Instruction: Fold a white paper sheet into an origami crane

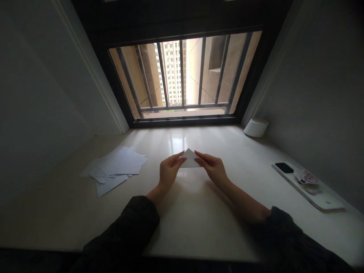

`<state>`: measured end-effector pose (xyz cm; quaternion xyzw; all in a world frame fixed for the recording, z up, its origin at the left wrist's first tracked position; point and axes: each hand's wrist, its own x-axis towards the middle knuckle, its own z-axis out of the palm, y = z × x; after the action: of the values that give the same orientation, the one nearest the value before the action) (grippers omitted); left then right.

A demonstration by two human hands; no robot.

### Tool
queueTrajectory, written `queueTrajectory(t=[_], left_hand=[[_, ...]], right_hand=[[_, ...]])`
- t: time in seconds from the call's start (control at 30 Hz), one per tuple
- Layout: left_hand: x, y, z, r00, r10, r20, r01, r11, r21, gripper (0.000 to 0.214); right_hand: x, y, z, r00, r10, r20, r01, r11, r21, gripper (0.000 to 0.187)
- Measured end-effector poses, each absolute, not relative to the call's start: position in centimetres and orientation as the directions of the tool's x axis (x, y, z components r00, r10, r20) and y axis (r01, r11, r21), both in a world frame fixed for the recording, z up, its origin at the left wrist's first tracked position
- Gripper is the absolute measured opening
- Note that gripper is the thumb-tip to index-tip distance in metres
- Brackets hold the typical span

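A small piece of white paper (189, 159), folded to a triangle with its peak pointing away from me, is held up between both hands. My left hand (171, 168) pinches its left side between thumb and fingers. On the opposite side, my right hand (213, 167) grips the paper in the same way. Both hands are over the middle of the pale sill. The fingers cover the paper's side corners, so its full outline is hidden.
Loose white paper sheets (121, 163) lie in an overlapping pile at the left. To the right rests a phone (309, 189) with a round grip on its back. A white cylindrical object (256, 127) stands by the barred window (184, 122). The sill's front edge (170, 258) is close to me.
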<state>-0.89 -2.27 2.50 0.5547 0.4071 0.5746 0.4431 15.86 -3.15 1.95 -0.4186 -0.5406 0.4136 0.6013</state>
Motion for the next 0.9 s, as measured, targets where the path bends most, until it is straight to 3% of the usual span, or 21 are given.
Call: queueTrajectory(t=[0.17, 0.9], left_hand=[[-0.87, -2.41, 2.40, 0.006, 0.952, 0.305, 0.008, -0.305, 0.952, 0.037], [-0.62, -2.71, 2.74, 0.031, 0.958, 0.285, 0.036, -0.286, 0.957, 0.036]], right_hand=[[15.55, -3.28, 1.89, 0.064, 0.961, 0.268, -0.102, 0.274, -0.956, 0.039], [15.82, -3.44, 1.89, 0.049, 0.949, 0.311, -0.017, 0.313, -0.950, 0.033]])
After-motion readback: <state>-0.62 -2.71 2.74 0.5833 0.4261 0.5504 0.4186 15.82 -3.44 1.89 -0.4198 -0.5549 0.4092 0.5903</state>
